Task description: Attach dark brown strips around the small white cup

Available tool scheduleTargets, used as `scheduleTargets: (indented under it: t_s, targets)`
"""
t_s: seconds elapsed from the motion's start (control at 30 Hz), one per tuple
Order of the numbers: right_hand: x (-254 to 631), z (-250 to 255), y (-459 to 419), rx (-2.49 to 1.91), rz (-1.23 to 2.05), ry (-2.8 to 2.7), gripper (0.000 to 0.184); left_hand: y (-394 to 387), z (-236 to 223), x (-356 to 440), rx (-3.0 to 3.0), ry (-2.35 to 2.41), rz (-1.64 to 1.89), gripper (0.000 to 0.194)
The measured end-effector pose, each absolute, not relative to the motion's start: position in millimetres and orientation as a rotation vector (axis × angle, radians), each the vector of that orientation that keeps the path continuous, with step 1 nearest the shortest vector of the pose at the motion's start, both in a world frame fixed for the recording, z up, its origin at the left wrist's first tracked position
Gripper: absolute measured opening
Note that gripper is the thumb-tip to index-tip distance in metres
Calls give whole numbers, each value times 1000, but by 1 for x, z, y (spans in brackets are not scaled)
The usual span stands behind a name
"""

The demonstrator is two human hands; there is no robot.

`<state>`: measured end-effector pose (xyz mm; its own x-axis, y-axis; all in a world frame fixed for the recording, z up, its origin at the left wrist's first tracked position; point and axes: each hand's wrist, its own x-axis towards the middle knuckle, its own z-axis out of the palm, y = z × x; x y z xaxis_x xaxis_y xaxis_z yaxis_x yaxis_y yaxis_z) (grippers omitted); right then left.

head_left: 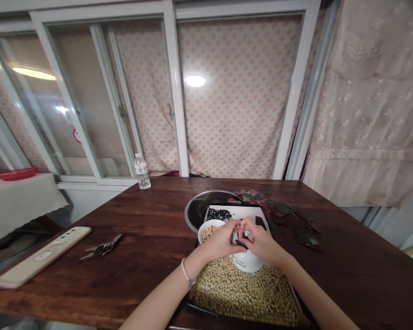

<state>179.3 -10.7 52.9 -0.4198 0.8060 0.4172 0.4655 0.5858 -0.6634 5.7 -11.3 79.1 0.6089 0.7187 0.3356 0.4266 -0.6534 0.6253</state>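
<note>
A black tray [298, 306] lies near the table's front edge, its near half heaped with pale soybeans [244, 293] and a patch of black beans [219, 214] on a white sheet at its far end. Two small white bowls rest on it: one bowl [206, 227] with mixed beans on the left, and a second bowl [248, 262] in the middle. Above that second bowl my left hand [220, 243] and my right hand [259, 243] meet, fingers curled and pinched together over something dark and small. A bead bracelet circles my left wrist.
A dark wooden table [147, 256] carries a water bottle [142, 171] at the back left, keys [105, 248], a long beige remote [43, 255], a round inset plate [199, 206] behind the tray and dark scraps [292, 220] at the right. Curtained windows stand behind.
</note>
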Motion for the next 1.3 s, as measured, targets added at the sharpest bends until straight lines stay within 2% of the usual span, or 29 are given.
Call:
scheduleTargets:
  t_s: [0.13,0.27,0.43,0.67,0.9,0.97,1.1,1.3]
  targets:
    - [181,51,-8,-1034,584,-1993,20,-10,78,5,2326,897,792,59]
    - [185,52,-7,-983,714,-2012,18,-10,77,5,2297,889,795,59]
    - [184,52,-6,-1025,650,-1939,13,-10,77,5,2247,874,808,62]
    - [186,46,-2,-1010,761,-1773,18,-10,75,6,2150,820,842,76]
    - [189,42,0,-1011,756,-1784,15,-7,73,5,2021,774,957,78]
    - [189,47,1,-1009,746,-1765,14,-6,76,5,1969,751,1035,71]
    - [177,64,9,-976,748,-1766,15,0,85,5,1827,740,1279,43]
    - [149,83,17,-956,795,-1890,11,14,90,-14,1639,879,1611,39]
